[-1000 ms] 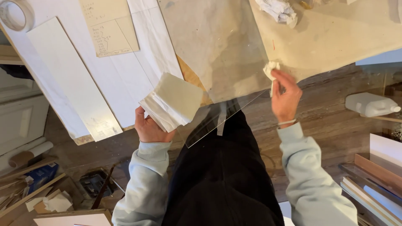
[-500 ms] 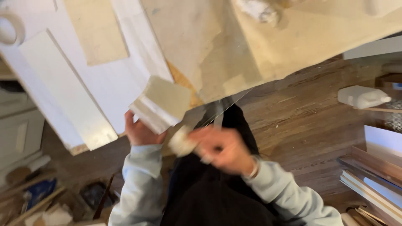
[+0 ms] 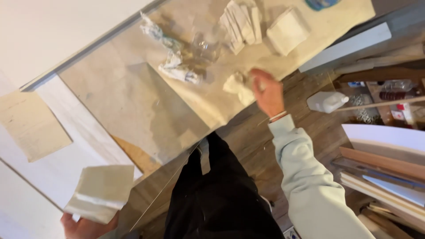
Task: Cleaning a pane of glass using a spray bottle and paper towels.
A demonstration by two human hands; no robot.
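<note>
Clamped in my right hand (image 3: 267, 94) is a crumpled wad (image 3: 237, 86), at the fingertips; my left hand (image 3: 86, 226) grips a folded stack (image 3: 101, 193).

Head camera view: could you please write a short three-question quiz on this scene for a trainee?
1. True or false: the right hand holds a crumpled wad.
2. What does the left hand hold? A) folded stack of paper B) white bottle C) tape roll
3. What lies on the wooden floor beside the right sleeve?

Key: 1 true; 2 A, the folded stack of paper; 3 a white bottle.
</note>
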